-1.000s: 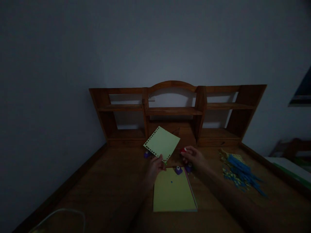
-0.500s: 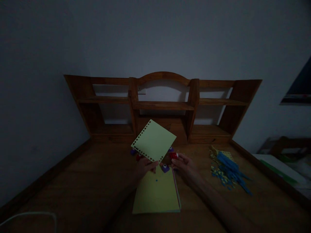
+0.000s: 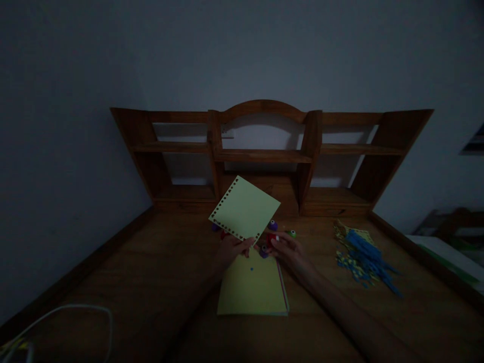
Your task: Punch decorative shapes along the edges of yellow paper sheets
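My left hand (image 3: 232, 250) pinches the lower corner of a pale yellow-green paper sheet (image 3: 247, 207), tilted up above the desk. Small shapes are punched along two of the sheet's edges. In my right hand (image 3: 291, 252) is a small red craft punch (image 3: 271, 239), held close to the sheet's right lower edge. Below both hands lies a stack of coloured paper (image 3: 253, 292), yellow on top, with a tiny blue scrap (image 3: 251, 269) on it. Around the sheet stand purple punches (image 3: 273, 225) and a green one (image 3: 292, 233). A red punch (image 3: 224, 235) is partly hidden behind my left hand.
To the right lie blue paper strips (image 3: 365, 252) and yellow scraps (image 3: 346, 259) on the wooden desk (image 3: 151, 282). A wooden shelf unit (image 3: 260, 156) stands at the back against the wall. A white cable (image 3: 83, 306) curls at the lower left.
The view has shifted, so the desk and shelf sit further right and higher. Both hands keep their holds on the sheet and the red punch. More of the green punch shows.
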### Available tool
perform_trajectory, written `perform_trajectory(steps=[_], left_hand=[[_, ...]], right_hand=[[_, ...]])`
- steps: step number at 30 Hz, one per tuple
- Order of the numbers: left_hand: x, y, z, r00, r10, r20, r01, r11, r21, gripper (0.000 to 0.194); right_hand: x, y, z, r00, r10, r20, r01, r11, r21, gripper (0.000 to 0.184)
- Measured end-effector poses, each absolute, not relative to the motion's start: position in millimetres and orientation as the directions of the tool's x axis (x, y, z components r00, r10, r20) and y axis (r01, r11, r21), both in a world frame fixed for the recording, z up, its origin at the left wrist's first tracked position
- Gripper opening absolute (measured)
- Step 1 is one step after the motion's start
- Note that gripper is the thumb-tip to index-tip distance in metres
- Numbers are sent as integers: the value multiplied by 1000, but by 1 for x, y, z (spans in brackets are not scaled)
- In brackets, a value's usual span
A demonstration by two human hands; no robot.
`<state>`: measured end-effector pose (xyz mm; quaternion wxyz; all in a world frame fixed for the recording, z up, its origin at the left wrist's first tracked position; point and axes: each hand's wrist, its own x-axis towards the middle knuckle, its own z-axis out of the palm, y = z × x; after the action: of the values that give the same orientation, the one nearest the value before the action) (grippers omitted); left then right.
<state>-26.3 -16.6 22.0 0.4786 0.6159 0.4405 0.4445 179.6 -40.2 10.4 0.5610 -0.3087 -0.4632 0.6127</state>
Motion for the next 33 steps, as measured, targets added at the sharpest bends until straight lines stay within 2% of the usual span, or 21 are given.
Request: perform_trajectory(steps=[9, 15, 20, 25, 30, 33], left_hand=[[-26, -23, 29, 159, 976, 148, 131, -169, 977, 36], [-21, -24, 23, 75, 960, 269, 222, -279, 934, 35], [-20, -29, 23, 37, 948, 315, 213, -315, 925, 36], [-19, -35, 25, 29, 942, 333, 273, -328, 904, 35], [-20, -36, 24, 84, 932, 353, 247, -363, 899, 25], [-21, -35, 21, 84, 928, 362, 309, -370, 876, 24]], right_hand=[[180, -44, 19, -167, 981, 98, -399, 24, -917, 44], [179, -42, 13, -145, 983, 117, -318, 66, -946, 43], [179, -40, 7, -146, 976, 161, -307, 110, -945, 44], [180, -40, 10, -174, 968, 180, -244, 135, -960, 55], [181, -39, 8, -200, 962, 185, -146, 158, -977, 43], [180, -40, 7, -203, 956, 214, -149, 186, -971, 42]])
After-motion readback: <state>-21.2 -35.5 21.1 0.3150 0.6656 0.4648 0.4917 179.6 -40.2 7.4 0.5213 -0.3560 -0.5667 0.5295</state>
